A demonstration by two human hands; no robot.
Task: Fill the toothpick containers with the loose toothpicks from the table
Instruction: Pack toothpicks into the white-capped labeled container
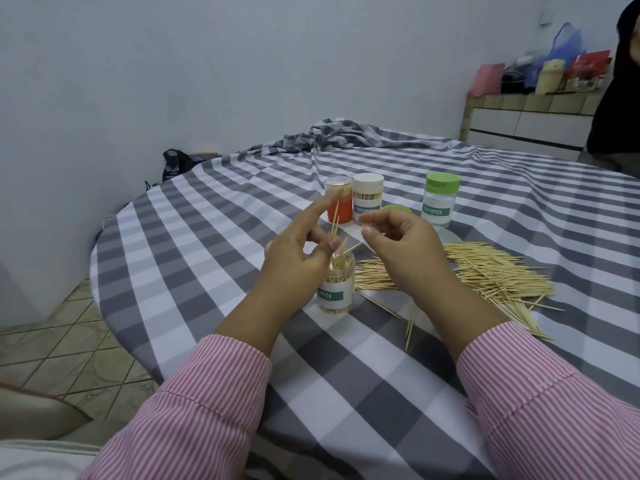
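An open clear toothpick container (337,295) with a green-lettered label stands near the table's middle, partly filled, with toothpicks poking out of its mouth. My left hand (296,261) grips it near the rim, index finger stretched upward. My right hand (398,252) hovers just right of the mouth with its fingers loosely curled and thumb and index apart. One toothpick (353,247) slants between that thumb and the mouth. A big pile of loose toothpicks (495,271) lies to the right. Behind stand an orange container (337,207), a white-lidded container (367,199) and a green-lidded container (441,199).
A loose green lid (398,209) lies behind my right hand. The grey checked tablecloth (242,209) is bunched up at the far side (332,133). The round table's edge falls to tiled floor (69,344) on the left. A counter with bags (540,84) and another person (620,98) are at the far right.
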